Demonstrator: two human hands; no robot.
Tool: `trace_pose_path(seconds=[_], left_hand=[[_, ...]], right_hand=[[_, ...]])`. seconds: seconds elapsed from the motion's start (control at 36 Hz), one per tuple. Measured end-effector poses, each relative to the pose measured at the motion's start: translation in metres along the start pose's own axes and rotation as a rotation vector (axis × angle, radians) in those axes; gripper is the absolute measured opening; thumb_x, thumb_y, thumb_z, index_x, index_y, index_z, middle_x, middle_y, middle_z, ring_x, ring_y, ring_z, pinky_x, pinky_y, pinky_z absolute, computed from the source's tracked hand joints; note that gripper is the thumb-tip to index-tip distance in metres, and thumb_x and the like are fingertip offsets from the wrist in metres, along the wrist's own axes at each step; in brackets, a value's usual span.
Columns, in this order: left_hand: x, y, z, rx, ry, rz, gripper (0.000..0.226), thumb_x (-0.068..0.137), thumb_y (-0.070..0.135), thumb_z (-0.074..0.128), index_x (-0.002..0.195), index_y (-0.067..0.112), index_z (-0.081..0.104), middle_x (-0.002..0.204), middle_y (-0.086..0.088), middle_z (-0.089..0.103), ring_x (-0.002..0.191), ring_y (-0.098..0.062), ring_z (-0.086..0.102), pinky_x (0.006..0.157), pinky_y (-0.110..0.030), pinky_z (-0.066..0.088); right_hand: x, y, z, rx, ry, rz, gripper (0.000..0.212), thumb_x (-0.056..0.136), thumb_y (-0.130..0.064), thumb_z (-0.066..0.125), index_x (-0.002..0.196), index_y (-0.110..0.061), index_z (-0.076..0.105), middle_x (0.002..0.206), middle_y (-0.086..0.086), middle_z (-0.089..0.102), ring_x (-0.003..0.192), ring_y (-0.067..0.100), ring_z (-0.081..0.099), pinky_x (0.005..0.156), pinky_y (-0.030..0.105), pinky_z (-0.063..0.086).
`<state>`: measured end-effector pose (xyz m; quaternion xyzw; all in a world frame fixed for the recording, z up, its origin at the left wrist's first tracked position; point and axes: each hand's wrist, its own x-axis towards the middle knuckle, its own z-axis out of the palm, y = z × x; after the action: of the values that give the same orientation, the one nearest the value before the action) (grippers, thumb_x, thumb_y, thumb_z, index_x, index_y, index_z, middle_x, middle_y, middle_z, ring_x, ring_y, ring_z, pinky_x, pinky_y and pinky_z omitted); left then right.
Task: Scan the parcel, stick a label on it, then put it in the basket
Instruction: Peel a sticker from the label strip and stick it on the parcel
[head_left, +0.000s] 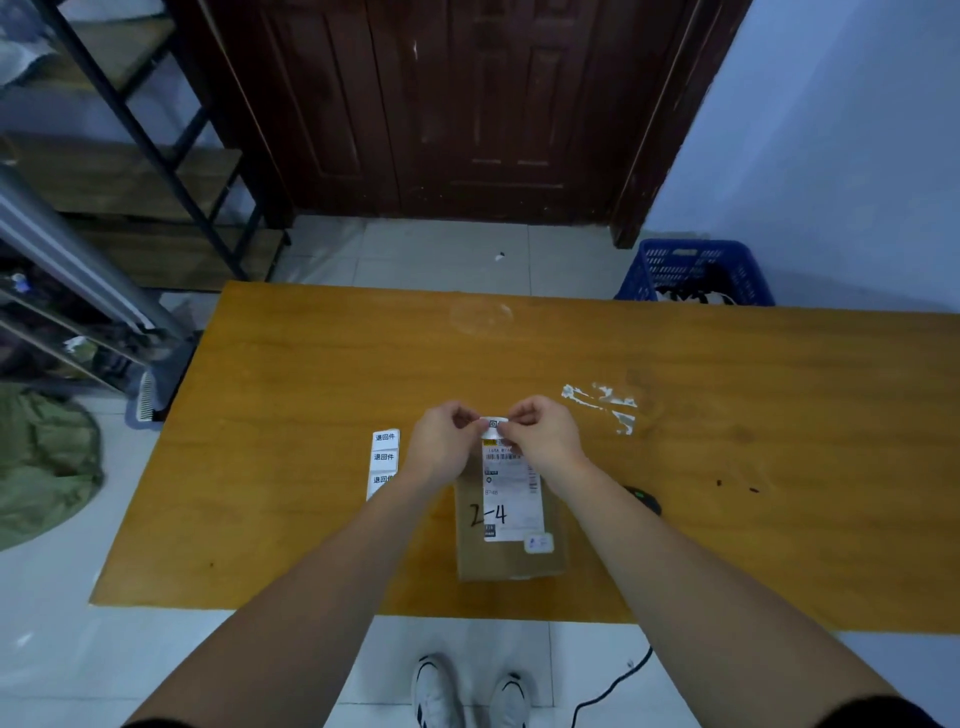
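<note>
Both my hands are up over the far end of the parcel (506, 525) rn. It's a flat brown cardboard box lying on the wooden table (311, 415), near the front edge, right in front of me. Has a white shipping slip (511, 493) stuck on top w/ barcode, and "2-4" scrawled in marker partly on the slip, partly on the cardboard.

Left hand (444, 441) and right hand (543, 439) are pinched on the same small white label (493, 423), one on each side of it, fingers closed on its edges. The label sits just above the top end of the slip; can't tell if it's touching the box yet or still in the air tbh, my fingers cover too much of it.

The label strip (384, 460) w/ the rest of the printed stickers is lying on the table just left of my left wrist, next to the parcel.

Scanner (644, 499), the black thing, is on the table to the right of the box, mostly hidden behind my right forearm. Its cable (608, 691) hangs down off the front edge to the floor.

Blue basket (696, 273) is on the floor past the far right side of the table, well apart from the parcel. Something black & white inside, can't make out what.
</note>
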<state>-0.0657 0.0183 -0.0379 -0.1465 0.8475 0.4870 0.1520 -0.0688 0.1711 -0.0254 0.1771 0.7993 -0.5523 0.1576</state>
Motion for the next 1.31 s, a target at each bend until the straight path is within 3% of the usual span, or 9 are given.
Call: trace_pose_path(seconds=[0.08, 0.22, 0.31, 0.44, 0.64, 1.0, 1.08, 1.17, 1.31], left_hand=[[0.004, -0.007, -0.006, -0.004, 0.036, -0.03, 0.013, 0.096, 0.03, 0.073, 0.092, 0.02, 0.066, 0.083, 0.005, 0.065, 0.077, -0.019, 0.06, 0.063, -0.032, 0.047], [0.008, -0.016, -0.01, 0.065, 0.034, -0.055, 0.015, 0.098, 0.029, 0.07, 0.098, 0.015, 0.066, 0.085, 0.0, 0.065, 0.063, -0.012, 0.057, 0.034, -0.014, 0.038], [0.011, -0.017, -0.008, 0.081, 0.035, -0.056, 0.013, 0.099, 0.03, 0.067, 0.097, 0.017, 0.064, 0.085, -0.001, 0.064, 0.066, -0.021, 0.06, 0.044, -0.026, 0.039], [0.011, -0.016, -0.005, 0.127, 0.06, -0.049, 0.014, 0.099, 0.032, 0.067, 0.094, 0.019, 0.063, 0.084, -0.001, 0.064, 0.068, -0.024, 0.06, 0.053, -0.029, 0.039], [0.013, -0.016, -0.006, 0.184, 0.054, -0.032, 0.013, 0.097, 0.03, 0.067, 0.096, 0.018, 0.064, 0.091, -0.009, 0.074, 0.072, -0.032, 0.07, 0.066, -0.041, 0.06], [0.024, -0.017, 0.0, 0.242, 0.075, -0.098, 0.011, 0.092, 0.031, 0.07, 0.089, 0.022, 0.063, 0.093, -0.007, 0.075, 0.086, -0.029, 0.071, 0.069, -0.037, 0.057], [0.027, -0.02, 0.001, 0.166, 0.079, -0.16, 0.019, 0.092, 0.033, 0.071, 0.099, 0.019, 0.059, 0.092, -0.007, 0.072, 0.084, -0.028, 0.07, 0.063, -0.034, 0.053], [0.027, -0.028, -0.001, -0.121, 0.071, -0.294, 0.034, 0.09, 0.033, 0.077, 0.111, 0.016, 0.058, 0.088, 0.0, 0.063, 0.07, -0.016, 0.06, 0.051, -0.028, 0.041], [0.025, -0.037, 0.002, -0.439, -0.011, -0.395, 0.018, 0.091, 0.029, 0.078, 0.1, 0.019, 0.066, 0.089, -0.006, 0.06, 0.071, -0.021, 0.049, 0.06, -0.03, 0.04]], right_hand=[[0.008, -0.006, 0.013, -0.088, -0.021, -0.03, 0.021, 0.089, -0.006, 0.08, 0.087, -0.018, 0.063, 0.082, 0.003, 0.069, 0.07, 0.018, 0.071, 0.071, 0.038, 0.063], [0.017, -0.001, 0.027, -0.187, -0.028, -0.026, 0.023, 0.087, -0.009, 0.082, 0.082, -0.02, 0.062, 0.086, 0.006, 0.072, 0.081, 0.027, 0.076, 0.069, 0.038, 0.06], [0.022, 0.001, 0.03, -0.221, -0.015, -0.024, 0.025, 0.087, -0.011, 0.082, 0.079, -0.024, 0.062, 0.082, 0.004, 0.073, 0.075, 0.023, 0.076, 0.066, 0.039, 0.062], [0.028, 0.0, 0.033, -0.287, -0.026, -0.012, 0.025, 0.086, -0.014, 0.079, 0.077, -0.029, 0.061, 0.081, 0.003, 0.075, 0.073, 0.021, 0.074, 0.062, 0.036, 0.058], [0.032, 0.001, 0.034, -0.341, -0.037, -0.043, 0.021, 0.085, -0.016, 0.079, 0.079, -0.029, 0.064, 0.071, -0.013, 0.063, 0.068, 0.008, 0.061, 0.056, 0.023, 0.044], [0.037, 0.007, 0.036, -0.434, -0.022, -0.1, 0.027, 0.086, -0.018, 0.079, 0.073, -0.032, 0.058, 0.071, -0.011, 0.066, 0.074, 0.015, 0.068, 0.067, 0.035, 0.058], [0.038, 0.007, 0.037, -0.452, -0.037, -0.109, 0.024, 0.086, -0.019, 0.078, 0.078, -0.032, 0.059, 0.073, -0.011, 0.064, 0.076, 0.017, 0.067, 0.069, 0.037, 0.057], [0.04, 0.006, 0.034, -0.449, -0.065, -0.101, 0.017, 0.087, -0.022, 0.077, 0.095, -0.03, 0.065, 0.081, -0.011, 0.064, 0.081, 0.018, 0.067, 0.073, 0.036, 0.056], [0.04, 0.009, 0.035, -0.495, -0.07, -0.14, 0.01, 0.095, -0.036, 0.07, 0.095, -0.027, 0.075, 0.085, -0.007, 0.071, 0.079, 0.016, 0.067, 0.072, 0.033, 0.056]])
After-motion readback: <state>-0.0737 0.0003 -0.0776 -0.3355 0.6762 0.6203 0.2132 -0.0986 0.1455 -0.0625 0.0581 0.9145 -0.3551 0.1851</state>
